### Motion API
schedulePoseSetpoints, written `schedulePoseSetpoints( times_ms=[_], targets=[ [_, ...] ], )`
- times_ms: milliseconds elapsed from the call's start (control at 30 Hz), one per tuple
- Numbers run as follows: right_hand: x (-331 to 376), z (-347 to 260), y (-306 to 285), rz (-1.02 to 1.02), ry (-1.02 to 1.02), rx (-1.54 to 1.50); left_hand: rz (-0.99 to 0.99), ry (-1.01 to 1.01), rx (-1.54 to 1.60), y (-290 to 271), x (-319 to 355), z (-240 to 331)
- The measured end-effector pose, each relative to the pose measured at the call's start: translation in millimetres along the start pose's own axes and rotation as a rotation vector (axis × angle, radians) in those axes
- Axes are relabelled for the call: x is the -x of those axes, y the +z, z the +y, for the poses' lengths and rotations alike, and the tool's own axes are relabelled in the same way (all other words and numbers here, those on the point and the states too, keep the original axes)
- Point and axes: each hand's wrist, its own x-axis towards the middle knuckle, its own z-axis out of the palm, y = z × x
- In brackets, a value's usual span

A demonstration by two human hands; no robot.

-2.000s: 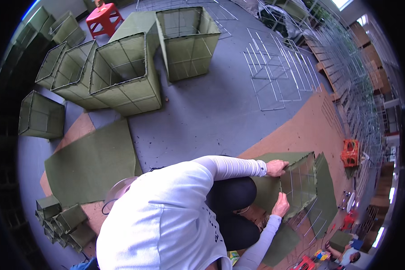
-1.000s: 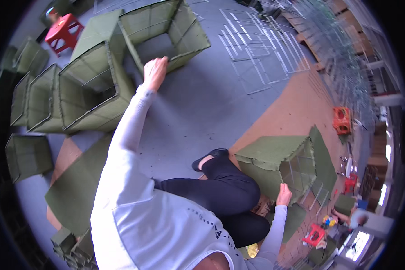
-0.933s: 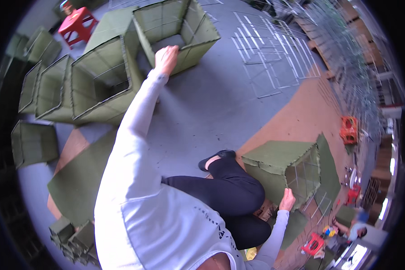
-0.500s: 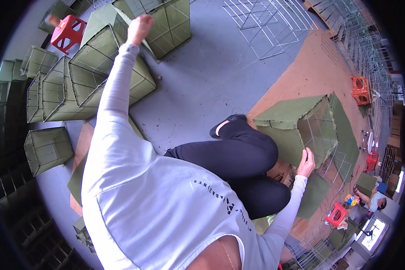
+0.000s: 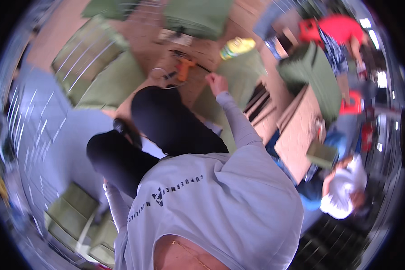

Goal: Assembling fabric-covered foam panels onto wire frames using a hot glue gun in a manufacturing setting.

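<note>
head view, blurred | right hand (image 5: 217, 83): curled into a loose fist, resting on green fabric panel (image 5: 238, 76) lying on the brown floor, far of the bent knee | orange tool (image 5: 183, 69) just left of it | yellow object (image 5: 236, 47) far right | left hand: lower left, hidden, grip cannot be told | green wire-frame bin (image 5: 78, 220) near left

Workshop floor: green fabric-covered wire crates (image 5: 92, 67), orange power tool (image 5: 183, 69), co-worker (image 5: 342, 193)

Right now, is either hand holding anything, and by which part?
Cannot be told for sure. The right hand is closed at the edge of a green fabric panel; blur hides any grip. The left hand is out of sight below its sleeve.
</note>
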Motion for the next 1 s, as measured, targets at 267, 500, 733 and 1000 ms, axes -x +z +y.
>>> schedulePoseSetpoints(
  times_ms=[267, 500, 733, 1000],
  targets=[
    [280, 174, 83, -0.333, 0.705, 0.182, -0.288, 0.147, -0.191, 48, -71, 39],
    [292, 210, 107, 0.019, 1.235, 0.049, -0.363, 0.165, -0.363, 29, -74, 49],
    [218, 257, 106, 0.104, 1.337, 0.032, -0.218, 0.143, -0.433, 9, -57, 48],
    [225, 313, 119, 0.273, 1.188, -0.239, -0.115, 0.095, -0.471, -7, -27, 47]
  ],
)
